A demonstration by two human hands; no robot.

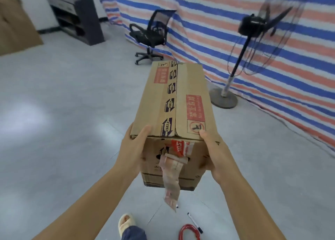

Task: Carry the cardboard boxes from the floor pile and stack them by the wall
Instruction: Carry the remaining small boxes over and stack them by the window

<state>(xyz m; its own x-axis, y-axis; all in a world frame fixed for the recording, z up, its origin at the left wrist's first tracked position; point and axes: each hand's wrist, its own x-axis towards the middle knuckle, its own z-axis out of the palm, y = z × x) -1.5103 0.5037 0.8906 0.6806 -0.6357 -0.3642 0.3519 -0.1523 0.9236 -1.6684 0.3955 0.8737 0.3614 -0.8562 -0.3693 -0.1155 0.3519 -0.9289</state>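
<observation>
Gripping cardboard box (airborne) | left hand, right hand fingers curled round near corners

A pale floor bears an office chair, fan, shelf unit, pen and red cable.

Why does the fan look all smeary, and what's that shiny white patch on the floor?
In the head view, the fan and the striped tarp behind it are blurred, probably by camera motion; the cardboard box, held by the left hand and right hand, stays sharper. The white patch is light glare on the glossy floor. The wide lens bends the edges.
</observation>
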